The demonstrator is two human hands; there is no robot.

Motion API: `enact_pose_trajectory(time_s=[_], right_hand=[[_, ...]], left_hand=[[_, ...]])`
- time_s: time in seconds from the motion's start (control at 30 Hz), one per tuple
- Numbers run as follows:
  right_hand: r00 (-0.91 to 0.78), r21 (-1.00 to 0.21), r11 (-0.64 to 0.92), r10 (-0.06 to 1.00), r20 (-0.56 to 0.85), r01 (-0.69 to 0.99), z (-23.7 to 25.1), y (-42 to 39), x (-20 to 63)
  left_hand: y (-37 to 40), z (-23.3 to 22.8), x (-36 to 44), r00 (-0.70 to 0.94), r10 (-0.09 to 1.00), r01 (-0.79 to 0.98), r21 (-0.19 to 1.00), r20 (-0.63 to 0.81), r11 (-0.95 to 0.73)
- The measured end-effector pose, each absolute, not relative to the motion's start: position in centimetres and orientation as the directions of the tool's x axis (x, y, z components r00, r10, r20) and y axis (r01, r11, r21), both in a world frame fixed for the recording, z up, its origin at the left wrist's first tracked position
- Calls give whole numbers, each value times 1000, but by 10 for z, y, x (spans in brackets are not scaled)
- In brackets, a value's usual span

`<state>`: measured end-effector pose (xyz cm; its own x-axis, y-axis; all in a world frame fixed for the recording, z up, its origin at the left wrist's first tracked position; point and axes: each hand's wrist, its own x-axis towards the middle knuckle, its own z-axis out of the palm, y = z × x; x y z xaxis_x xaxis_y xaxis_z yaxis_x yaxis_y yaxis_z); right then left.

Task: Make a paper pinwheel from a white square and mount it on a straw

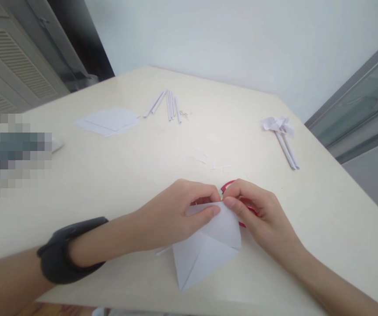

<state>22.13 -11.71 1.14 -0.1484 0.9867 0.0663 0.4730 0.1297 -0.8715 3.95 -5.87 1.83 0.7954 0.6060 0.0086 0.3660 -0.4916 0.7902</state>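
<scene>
A creased white sheet of paper (205, 250) is held up near the table's front edge. My left hand (189, 213) pinches its upper edge between thumb and fingers. Close beside it, my right hand (254, 208) pinches the same sheet's upper corner; whether a small piece is also between those fingertips I cannot tell. Behind my right hand lie red-handled scissors (250, 213), mostly hidden by the hand and the paper. A dark band circles my left wrist.
Paper sheets (108, 120) lie at the back left, beside several rolled paper sticks (170, 105) and small brownish bits (184, 115). Thin paper scraps (222, 166) lie mid-table. Paper pinwheel-like pieces on sticks (279, 127) rest at the right. A wall borders the table's back.
</scene>
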Motion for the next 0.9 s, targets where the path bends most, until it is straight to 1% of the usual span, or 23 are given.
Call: enact_pose_trajectory(time_s=[0.13, 0.4, 0.53, 0.73, 0.9], right_hand=[[-176, -877, 118, 984, 40, 466, 12, -117, 220], [-118, -907, -24, 990, -81, 421, 13, -114, 219], [-110, -914, -38, 990, -89, 403, 11, -113, 220], [-87, -941, -64, 991, -98, 331, 6, -114, 222], [-84, -927, -23, 995, -58, 375, 7, -114, 221]], left_hand=[[-57, 18, 41, 783, 622, 375, 791, 9, -484], [-57, 17, 41, 789, 613, 385, 745, 40, -544], [-58, 15, 42, 793, 607, 379, 739, 51, -557], [-58, 15, 41, 787, 610, 368, 720, 96, -588], [-58, 15, 41, 787, 613, 379, 726, 73, -573]])
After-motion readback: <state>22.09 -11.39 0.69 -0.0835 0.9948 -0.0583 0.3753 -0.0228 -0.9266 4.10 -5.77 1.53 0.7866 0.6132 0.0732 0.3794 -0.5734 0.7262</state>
